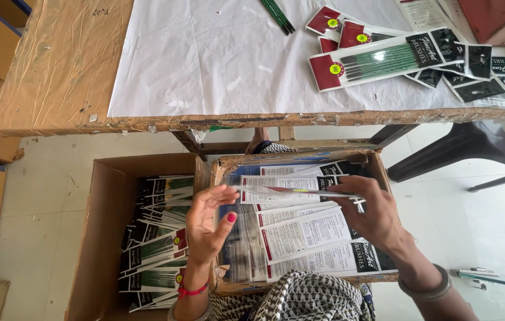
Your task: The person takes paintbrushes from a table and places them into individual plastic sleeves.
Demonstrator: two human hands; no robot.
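The right hand [371,217] is pinching a flat, clear, printed packet [300,193]. The left hand [208,223], fingers open, is touching its other end.

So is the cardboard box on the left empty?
No: the left cardboard box holds a pile of packaged brush sets, beside the left hand.

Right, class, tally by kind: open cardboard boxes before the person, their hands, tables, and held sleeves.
Open brown cardboard boxes: 2
Bare hands, left hand and right hand: 2
White-covered wooden table: 1
Clear plastic sleeve in the right grip: 1
Total: 6
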